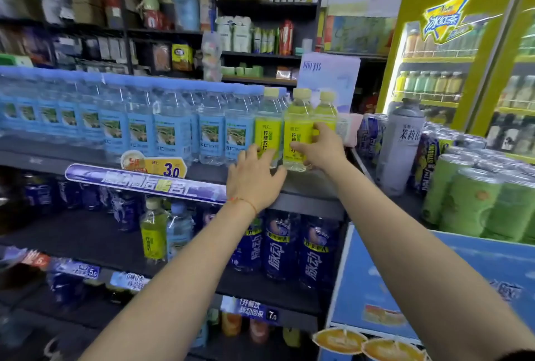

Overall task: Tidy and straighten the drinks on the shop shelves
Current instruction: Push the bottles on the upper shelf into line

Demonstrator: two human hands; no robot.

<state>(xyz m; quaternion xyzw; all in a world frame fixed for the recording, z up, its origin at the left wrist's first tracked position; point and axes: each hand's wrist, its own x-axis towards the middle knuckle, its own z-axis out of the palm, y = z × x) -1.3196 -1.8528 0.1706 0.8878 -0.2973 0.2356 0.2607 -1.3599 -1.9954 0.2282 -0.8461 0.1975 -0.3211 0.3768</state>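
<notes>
Presently, right hand (320, 147) clasps a yellow-labelled bottle (296, 131) at the top shelf's (307, 187) right end, left hand (254, 179) spread loose beside its neighbour (267, 126); best turned label-forward, flush with the row.

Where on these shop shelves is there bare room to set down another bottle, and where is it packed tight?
Bare shelf lies on the middle shelf, left of the lone yellow bottle. The top shelf's front strip, under both hands, is bare too. The blue water row is packed tight, and the right hand grips a lemon bottle there.
</notes>
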